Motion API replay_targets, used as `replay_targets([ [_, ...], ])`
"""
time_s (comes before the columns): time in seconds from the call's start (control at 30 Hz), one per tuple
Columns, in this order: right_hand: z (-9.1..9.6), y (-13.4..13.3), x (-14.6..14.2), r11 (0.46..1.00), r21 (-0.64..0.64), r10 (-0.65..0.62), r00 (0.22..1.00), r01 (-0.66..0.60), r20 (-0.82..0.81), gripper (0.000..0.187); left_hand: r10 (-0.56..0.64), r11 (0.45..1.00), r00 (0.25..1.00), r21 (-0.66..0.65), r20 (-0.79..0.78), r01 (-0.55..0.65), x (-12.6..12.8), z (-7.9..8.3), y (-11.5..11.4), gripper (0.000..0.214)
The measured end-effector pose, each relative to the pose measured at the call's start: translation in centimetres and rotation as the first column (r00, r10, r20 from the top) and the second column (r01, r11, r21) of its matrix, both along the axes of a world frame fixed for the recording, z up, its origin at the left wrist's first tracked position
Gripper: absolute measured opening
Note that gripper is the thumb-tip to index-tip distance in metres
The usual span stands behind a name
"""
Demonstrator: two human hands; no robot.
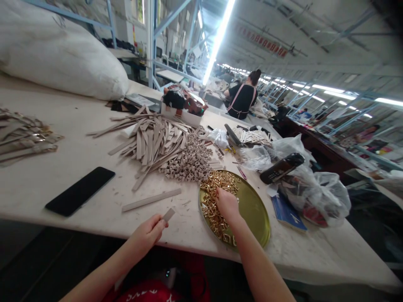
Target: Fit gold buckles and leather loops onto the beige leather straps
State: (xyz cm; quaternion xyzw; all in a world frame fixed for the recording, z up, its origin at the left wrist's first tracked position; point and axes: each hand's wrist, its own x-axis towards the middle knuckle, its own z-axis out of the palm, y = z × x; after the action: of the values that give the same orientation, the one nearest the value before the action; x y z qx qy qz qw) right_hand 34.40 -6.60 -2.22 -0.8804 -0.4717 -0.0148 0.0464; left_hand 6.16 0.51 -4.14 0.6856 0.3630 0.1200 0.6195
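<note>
My left hand (149,232) is closed on a greyish-beige strap (169,214), whose short end sticks out past the thumb over the table's front edge. Down in a round gold-coloured tray (256,209), my right hand (228,204) has its fingertips bent together among a heap of small gold metal buckles (217,221). What those fingertips pinch, if anything, is hidden. Between the hands and a little farther back, a single flat strap (151,200) lies on the table. Behind it are a pile of small beige loops (189,161) and a large bundle of loose straps (154,136).
A black phone (80,191) lies at the left, with straps bearing metal fittings (25,136) beyond it. Right of the tray are a blue booklet (289,212), a black handset (281,167) and plastic bags (327,199). A white sack (63,50) fills the back left. One person (244,98) works farther off.
</note>
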Motion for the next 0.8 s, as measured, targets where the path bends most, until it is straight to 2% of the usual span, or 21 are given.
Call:
replay_targets([
  [0.17,0.3,-0.5,-0.4,1.0,0.003,0.012,0.999,-0.012,0.05,0.018,0.011,0.998,1.0,0.057,-0.022,-0.01,-1.0,0.8,-0.4,0.033],
  [0.37,1.2,-1.9,0.1,0.998,0.062,-0.01,0.999,0.007,0.042,0.018,-0.002,0.996,1.0,0.086,0.028,-0.001,-1.0,1.9,-0.9,0.032],
  [0.53,1.6,-2.2,0.2,0.995,0.102,-0.017,0.998,0.012,0.056,0.019,-0.007,0.996,0.999,0.091,0.045,0.003,-1.2,1.9,-1.3,0.032],
  [0.7,1.0,-1.3,-0.5,0.998,0.056,0.022,0.998,-0.025,0.053,0.012,-0.043,0.998,0.998,0.041,0.041,0.042,-0.9,1.9,-1.9,0.032],
  [0.8,0.2,-0.6,-0.5,0.999,0.039,-0.008,0.999,0.006,0.048,0.009,-0.06,0.998,0.998,0.028,0.035,0.059,-0.8,1.9,-2.0,0.032],
])
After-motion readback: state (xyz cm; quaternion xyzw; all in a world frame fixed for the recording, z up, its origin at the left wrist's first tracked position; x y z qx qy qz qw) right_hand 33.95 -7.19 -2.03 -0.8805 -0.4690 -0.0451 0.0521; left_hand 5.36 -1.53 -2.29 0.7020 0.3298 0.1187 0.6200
